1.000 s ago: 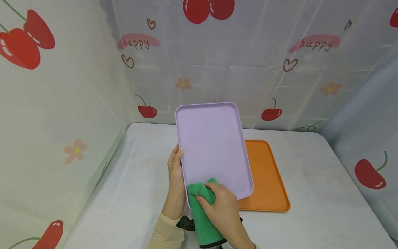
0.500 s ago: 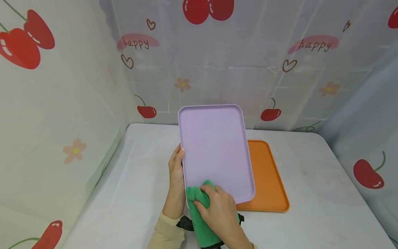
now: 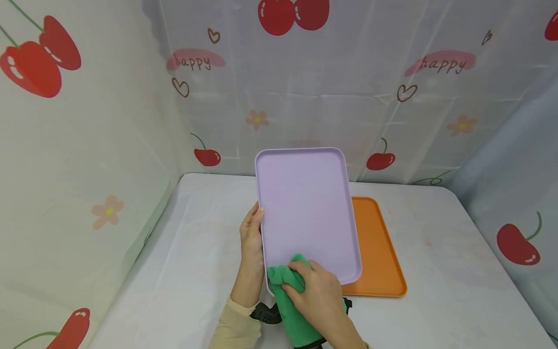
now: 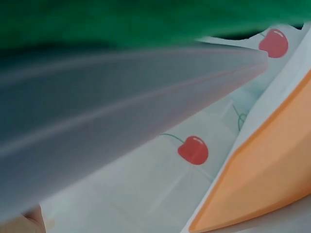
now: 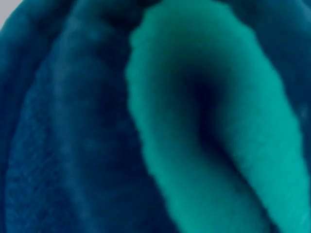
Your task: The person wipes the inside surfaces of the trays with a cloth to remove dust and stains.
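Note:
A light purple rectangular tray (image 3: pixel 307 208) is held up, tilted toward the head camera, above the table. My left hand (image 3: pixel 252 242) grips its left edge, thumb at the rim and the other fingers mostly hidden behind. In my right hand (image 3: pixel 320 293) is a bunched green cloth (image 3: pixel 289 295), pinched between thumb and fingers and lying against the tray's lower left part. The left wrist view shows the purple tray (image 4: pixel 121 107) edge-on under the green cloth (image 4: pixel 146 22). Folds of the cloth (image 5: pixel 218 121) fill the right wrist view.
An orange tray (image 3: pixel 379 252) lies flat on the white table (image 3: pixel 449 261), partly hidden behind the purple one. Curtains (image 3: pixel 305 97) printed with cherries stand behind and at both sides. A black strap (image 3: pixel 266 314) sits on the left wrist.
The purple tray and both hands have shifted slightly right and down in the head view. The right hand keeps its hold on the cloth near the tray's lower left corner.

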